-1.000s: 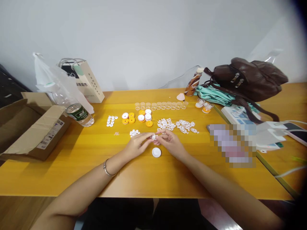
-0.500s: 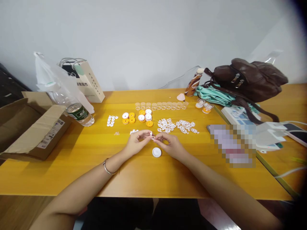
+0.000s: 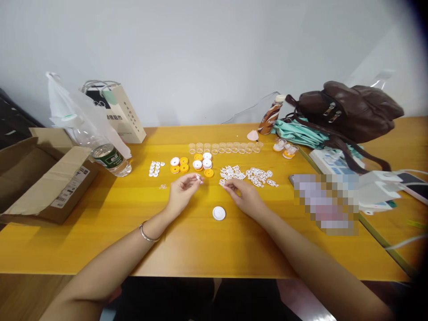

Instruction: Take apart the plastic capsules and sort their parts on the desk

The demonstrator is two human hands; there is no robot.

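My left hand point(image 3: 182, 192) pinches a small white plastic part point(image 3: 198, 178) between thumb and fingertips, held above the table. To its right, my right hand point(image 3: 245, 196) has thumb and fingers drawn together at the near left edge of a pile of white cut-out plastic pieces point(image 3: 232, 174). A white bit shows at those fingertips; whether it is gripped or lies in the pile, I cannot make out. Between my forearms a round white disc point(image 3: 219, 213) lies flat on the table. White and orange round caps point(image 3: 198, 165) sit beyond my left hand.
Clear cups point(image 3: 228, 148) stand in a row farther back. Small white discs point(image 3: 155, 168) and tiny rings point(image 3: 162, 187) lie left. A cardboard box point(image 3: 50, 178) and water bottle point(image 3: 112, 159) flank the left; a drink bottle point(image 3: 270, 116), brown bag point(image 3: 347, 107) and phone point(image 3: 323, 200) the right.
My hands have parted from where they met over the table. The left moved left and slightly up with the small white part; the right moved up and right to the cut-out pieces.
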